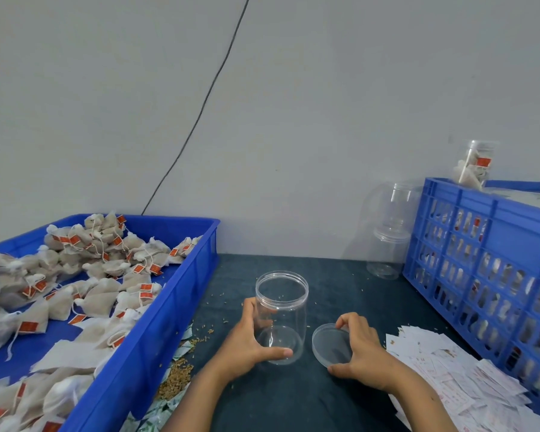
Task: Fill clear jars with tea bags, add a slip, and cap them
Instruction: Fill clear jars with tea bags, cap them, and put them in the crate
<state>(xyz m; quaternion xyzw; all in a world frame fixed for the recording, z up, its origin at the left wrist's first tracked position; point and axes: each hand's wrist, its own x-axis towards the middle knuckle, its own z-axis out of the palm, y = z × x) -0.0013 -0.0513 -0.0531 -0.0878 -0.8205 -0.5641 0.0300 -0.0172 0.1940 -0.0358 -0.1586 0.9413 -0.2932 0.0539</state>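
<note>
Two hands work an empty clear jar (280,316) upright on the dark table (293,400): left hand (250,341) wraps its base, right hand (360,353) pinches the loose lid (329,344) beside it. Loosely steadied, the light jar could tip during filling.

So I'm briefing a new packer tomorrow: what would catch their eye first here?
Probably the empty clear plastic jar standing open at centre, gripped by the left hand, while the right hand holds its clear round lid beside it. Next, the blue plastic tray heaped with red-tagged tea bags on the left.
</note>
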